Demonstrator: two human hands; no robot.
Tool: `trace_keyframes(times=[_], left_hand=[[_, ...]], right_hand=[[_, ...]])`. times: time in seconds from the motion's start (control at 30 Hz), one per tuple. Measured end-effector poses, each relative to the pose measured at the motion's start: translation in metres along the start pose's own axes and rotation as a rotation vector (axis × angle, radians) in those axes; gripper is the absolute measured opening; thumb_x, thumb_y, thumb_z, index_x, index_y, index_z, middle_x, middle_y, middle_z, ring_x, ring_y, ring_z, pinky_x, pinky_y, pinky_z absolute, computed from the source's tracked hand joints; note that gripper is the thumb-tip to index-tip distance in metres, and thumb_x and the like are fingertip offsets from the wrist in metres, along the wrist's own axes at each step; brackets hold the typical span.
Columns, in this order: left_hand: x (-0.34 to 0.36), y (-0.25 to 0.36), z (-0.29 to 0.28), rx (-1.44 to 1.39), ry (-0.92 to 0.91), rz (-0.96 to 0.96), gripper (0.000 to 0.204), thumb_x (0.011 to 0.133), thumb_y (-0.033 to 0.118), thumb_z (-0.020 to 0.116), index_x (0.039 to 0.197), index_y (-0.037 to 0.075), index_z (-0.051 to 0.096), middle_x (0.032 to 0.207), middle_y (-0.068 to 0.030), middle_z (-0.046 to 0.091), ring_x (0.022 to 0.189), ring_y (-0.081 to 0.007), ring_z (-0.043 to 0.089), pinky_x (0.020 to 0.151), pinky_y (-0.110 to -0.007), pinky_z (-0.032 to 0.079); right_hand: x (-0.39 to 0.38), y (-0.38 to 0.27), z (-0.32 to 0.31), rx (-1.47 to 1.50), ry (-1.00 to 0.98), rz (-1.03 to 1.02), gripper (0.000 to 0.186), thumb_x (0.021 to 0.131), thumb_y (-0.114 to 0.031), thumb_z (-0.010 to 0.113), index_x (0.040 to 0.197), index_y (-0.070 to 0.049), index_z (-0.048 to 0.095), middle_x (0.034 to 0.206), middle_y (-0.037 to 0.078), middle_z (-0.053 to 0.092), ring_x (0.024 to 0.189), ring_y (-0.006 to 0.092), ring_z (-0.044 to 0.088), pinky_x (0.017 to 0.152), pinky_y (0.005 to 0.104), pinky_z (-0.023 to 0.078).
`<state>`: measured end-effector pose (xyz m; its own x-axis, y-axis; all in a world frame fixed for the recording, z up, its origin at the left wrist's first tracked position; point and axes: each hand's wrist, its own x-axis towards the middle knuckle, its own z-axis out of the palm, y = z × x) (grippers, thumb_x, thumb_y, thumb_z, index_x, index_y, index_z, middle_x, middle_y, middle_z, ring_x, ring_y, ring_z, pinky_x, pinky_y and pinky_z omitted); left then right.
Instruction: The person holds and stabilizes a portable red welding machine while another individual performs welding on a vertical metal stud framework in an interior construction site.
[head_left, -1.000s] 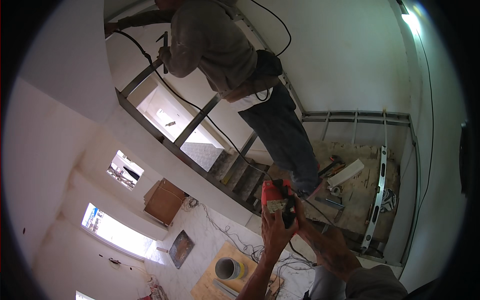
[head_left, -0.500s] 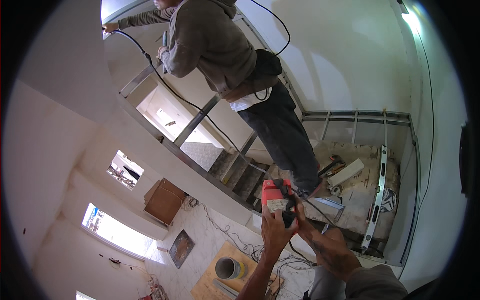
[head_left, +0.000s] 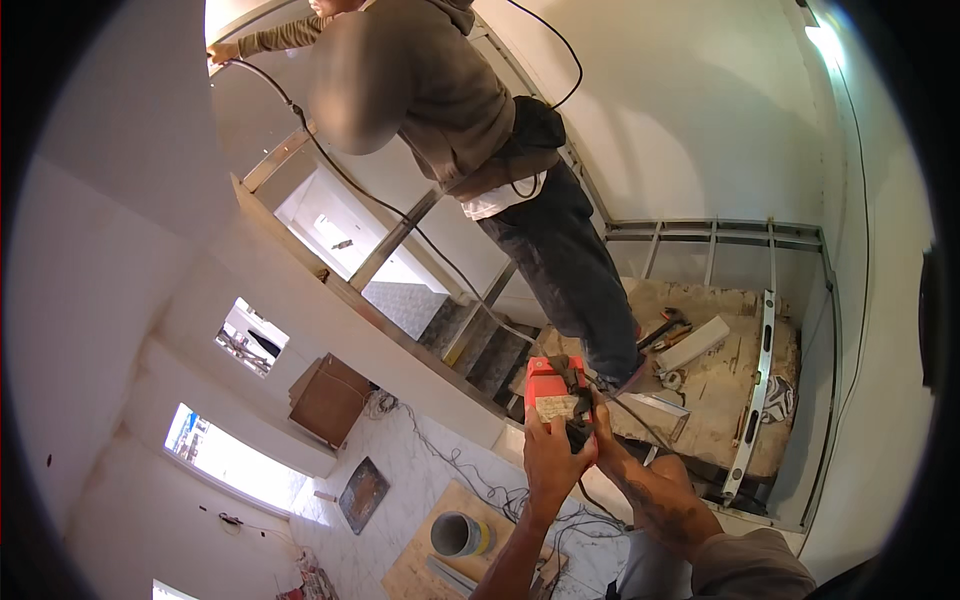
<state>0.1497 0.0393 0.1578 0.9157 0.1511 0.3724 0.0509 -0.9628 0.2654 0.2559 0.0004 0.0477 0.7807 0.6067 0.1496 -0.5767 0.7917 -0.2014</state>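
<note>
Both my hands are wrapped round a small red welding machine (head_left: pixel 545 383) with a pale label and a black strap. My left hand (head_left: pixel 553 460) grips its near left side, fingers over the label. On its right side my right hand (head_left: pixel 607 440) is closed, partly hidden behind the machine. Cables come off it; a long black cable (head_left: pixel 372 200) runs up towards a co-worker (head_left: pixel 455 100) in a grey-brown hoodie. That person stands ahead of me with one arm stretched to the metal frame at the upper left, where a bright glow shows.
A silver spirit level (head_left: pixel 757 400) leans at the right by a dusty platform (head_left: pixel 735 340) with a hammer (head_left: pixel 668 325) on it. Stairs (head_left: pixel 485 360) drop away behind a low wall. Below left lie tangled cables (head_left: pixel 500 495), a bucket (head_left: pixel 457 535) and a brown box (head_left: pixel 330 400).
A warm orange glow now lights the frame and walls near the co-worker's hand, with small sparks. The co-worker's nearer arm is blurred. My hands keep hold of the welding machine, almost unmoved.
</note>
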Motion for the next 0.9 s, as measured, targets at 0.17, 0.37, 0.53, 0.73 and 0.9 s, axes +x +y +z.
trace_keyframes(times=[0.17,0.37,0.53,0.73,0.9], left_hand=[[0.000,0.003,-0.003,-0.010,-0.014,-0.012,0.062,0.074,0.037,0.076,0.118,0.000,0.053,0.144,-0.0370,0.029,0.130,-0.0526,0.038,0.100,-0.055,0.042],[-0.001,0.002,-0.002,-0.008,-0.009,-0.008,0.061,0.075,0.037,0.075,0.119,0.000,0.053,0.145,-0.0370,0.028,0.130,-0.0528,0.038,0.100,-0.056,0.042],[-0.002,0.004,-0.002,-0.007,0.001,-0.004,0.064,0.075,0.034,0.077,0.127,0.005,0.051,0.146,-0.0384,0.029,0.127,-0.0539,0.041,0.099,-0.056,0.044],[-0.003,0.004,-0.003,0.005,-0.001,-0.005,0.063,0.075,0.034,0.077,0.125,0.005,0.052,0.145,-0.0385,0.029,0.127,-0.0540,0.041,0.100,-0.056,0.043],[-0.003,0.004,-0.002,0.005,-0.008,-0.012,0.063,0.075,0.034,0.077,0.125,0.004,0.052,0.145,-0.0386,0.029,0.128,-0.0537,0.041,0.100,-0.056,0.043]], right_hand=[[-0.001,-0.002,-0.002,0.033,0.027,0.020,0.077,0.097,-0.067,0.030,0.132,-0.002,0.052,0.116,0.018,0.066,0.099,0.0305,0.069,0.090,0.0426,0.057],[-0.018,-0.011,0.026,-0.135,0.017,0.006,0.080,0.096,-0.068,0.028,0.135,-0.002,0.049,0.121,0.018,0.064,0.103,0.0304,0.068,0.092,0.0425,0.056],[-0.015,-0.011,0.018,-0.181,0.014,-0.013,0.081,0.096,-0.069,0.028,0.137,-0.002,0.048,0.122,0.018,0.063,0.104,0.0301,0.068,0.092,0.0424,0.056],[-0.018,-0.011,0.023,-0.166,0.020,-0.029,0.079,0.097,-0.067,0.029,0.136,-0.001,0.049,0.120,0.019,0.064,0.101,0.0299,0.069,0.090,0.0416,0.057],[-0.011,-0.006,0.009,-0.186,0.127,-0.060,0.076,0.097,-0.066,0.031,0.132,-0.001,0.051,0.117,0.018,0.066,0.098,0.0291,0.069,0.088,0.0411,0.058]])
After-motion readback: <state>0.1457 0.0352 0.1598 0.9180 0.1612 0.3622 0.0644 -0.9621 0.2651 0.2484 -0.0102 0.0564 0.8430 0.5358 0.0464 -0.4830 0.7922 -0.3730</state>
